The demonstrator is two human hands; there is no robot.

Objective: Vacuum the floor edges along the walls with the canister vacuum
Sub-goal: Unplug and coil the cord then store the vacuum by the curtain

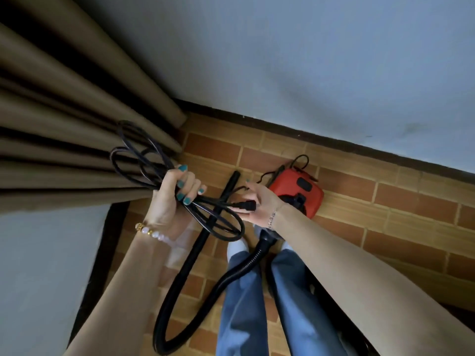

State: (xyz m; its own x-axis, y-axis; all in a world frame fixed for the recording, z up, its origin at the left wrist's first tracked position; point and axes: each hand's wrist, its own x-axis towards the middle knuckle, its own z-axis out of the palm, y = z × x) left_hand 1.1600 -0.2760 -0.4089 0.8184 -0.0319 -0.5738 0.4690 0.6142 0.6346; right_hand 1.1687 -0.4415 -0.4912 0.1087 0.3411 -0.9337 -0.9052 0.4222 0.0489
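Observation:
A red canister vacuum [298, 191] sits on the brick-patterned floor close to the dark baseboard. Its black hose [195, 276] loops from the canister past my legs and runs up to a nozzle end [235, 176] lying on the floor. My left hand [172, 201] is shut on a coiled bundle of black power cord [138, 160], held up in front of the curtain. My right hand [257, 204] holds the cord's black plug [248, 205] between its fingers, just left of the canister.
Brown pleated curtains [72, 129] hang at the left, reaching the floor corner. A pale wall [308, 73] with a dark baseboard [334, 142] runs along the far side. Another pale wall with a dark baseboard [102, 253] is at the lower left. My jeans-clad legs [257, 304] stand on the floor.

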